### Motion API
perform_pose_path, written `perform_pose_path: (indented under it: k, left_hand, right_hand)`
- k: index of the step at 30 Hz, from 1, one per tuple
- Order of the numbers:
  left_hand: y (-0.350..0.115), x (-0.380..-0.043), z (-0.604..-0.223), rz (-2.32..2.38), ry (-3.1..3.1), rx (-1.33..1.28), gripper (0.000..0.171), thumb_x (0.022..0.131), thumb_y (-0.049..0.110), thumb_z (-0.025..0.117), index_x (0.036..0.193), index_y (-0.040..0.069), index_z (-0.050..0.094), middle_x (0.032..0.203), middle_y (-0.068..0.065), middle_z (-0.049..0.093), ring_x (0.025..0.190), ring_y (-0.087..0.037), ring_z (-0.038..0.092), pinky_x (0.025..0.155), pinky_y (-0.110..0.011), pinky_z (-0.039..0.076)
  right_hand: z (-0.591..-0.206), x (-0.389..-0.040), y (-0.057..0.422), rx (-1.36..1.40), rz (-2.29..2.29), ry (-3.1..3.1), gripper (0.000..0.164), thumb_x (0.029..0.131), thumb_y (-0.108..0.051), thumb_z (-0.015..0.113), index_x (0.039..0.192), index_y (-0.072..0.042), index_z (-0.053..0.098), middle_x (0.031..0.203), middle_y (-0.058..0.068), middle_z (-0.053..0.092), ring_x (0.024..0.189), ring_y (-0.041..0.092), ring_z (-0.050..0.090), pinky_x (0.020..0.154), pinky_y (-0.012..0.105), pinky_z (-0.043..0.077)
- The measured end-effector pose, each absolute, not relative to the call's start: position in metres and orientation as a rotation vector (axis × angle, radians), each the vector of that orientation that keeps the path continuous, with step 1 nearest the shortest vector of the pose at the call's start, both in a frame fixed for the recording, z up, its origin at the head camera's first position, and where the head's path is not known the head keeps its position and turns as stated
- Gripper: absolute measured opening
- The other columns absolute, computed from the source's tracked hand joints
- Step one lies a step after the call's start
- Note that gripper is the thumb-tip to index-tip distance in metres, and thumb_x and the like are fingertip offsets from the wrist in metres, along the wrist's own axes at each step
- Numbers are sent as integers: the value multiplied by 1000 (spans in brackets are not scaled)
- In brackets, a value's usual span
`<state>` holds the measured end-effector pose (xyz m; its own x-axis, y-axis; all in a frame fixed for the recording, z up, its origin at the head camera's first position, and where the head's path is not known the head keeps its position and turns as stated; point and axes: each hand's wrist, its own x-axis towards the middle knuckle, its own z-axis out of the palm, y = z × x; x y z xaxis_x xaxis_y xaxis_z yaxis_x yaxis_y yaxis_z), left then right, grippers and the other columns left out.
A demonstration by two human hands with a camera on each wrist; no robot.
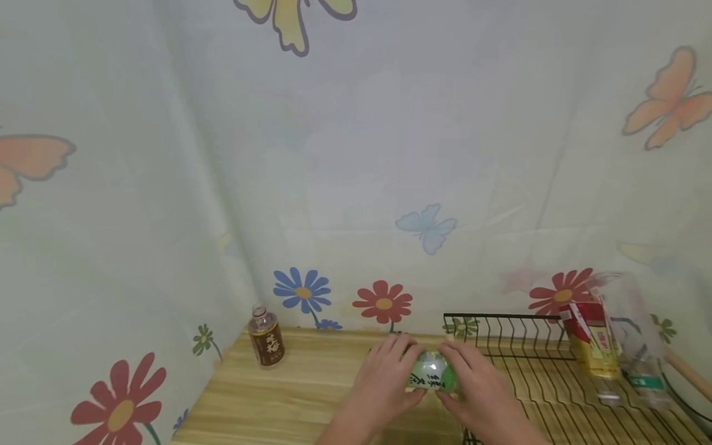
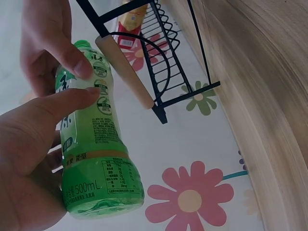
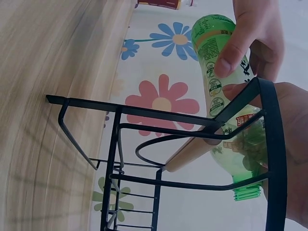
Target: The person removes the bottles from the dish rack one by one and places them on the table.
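Note:
Both of my hands hold a green 500 mL plastic drink bottle [image 1: 432, 371] above the table, lying sideways in the head view. My left hand [image 1: 384, 377] grips its base end, with the thumb along the printed label [image 2: 98, 115]. Around the neck end is my right hand [image 1: 481, 386], its thumb pressing the bottle's side. In the right wrist view the green threaded neck [image 3: 247, 192] sticks out past the right hand, behind the bars of a black wire rack [image 3: 163, 116]. The left palm covers part of the label.
The black rack, with wooden handles [image 2: 126, 72], stands on the wooden table [image 1: 311, 395] at right. A red-and-yellow labelled bottle [image 1: 595, 340] and a clear bottle with a green label [image 1: 647, 382] lie in it. A brown-labelled bottle [image 1: 268, 343] stands at the back left, before a flowered curtain [image 1: 356, 154].

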<state>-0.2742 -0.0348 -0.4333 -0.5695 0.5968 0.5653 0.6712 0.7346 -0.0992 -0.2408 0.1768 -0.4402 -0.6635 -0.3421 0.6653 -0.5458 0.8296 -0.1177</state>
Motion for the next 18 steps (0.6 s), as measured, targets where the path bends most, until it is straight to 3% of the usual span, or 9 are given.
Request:
perform_pose_path:
  k: [13, 18]
  left_hand:
    - [-37, -275, -430, -206, -2355, -926, 65, 79, 45, 94, 132, 19, 68, 127, 4, 64, 118, -16, 60, 104, -38, 55]
    - [-42, -278, -433, -244, -2366, -914, 65, 79, 42, 95, 134, 23, 67, 128, 4, 63, 117, -17, 59, 101, -38, 56]
  right_hand:
    - [-429, -236, 176, 650, 413, -2371, 86, 65, -29, 104, 138, -8, 65, 140, 8, 63, 121, 27, 64, 92, 44, 62]
    - [-422, -228, 186, 668, 396, -2308, 92, 66, -36, 103, 143, -6, 61, 143, 9, 61, 122, 30, 64, 87, 45, 63]
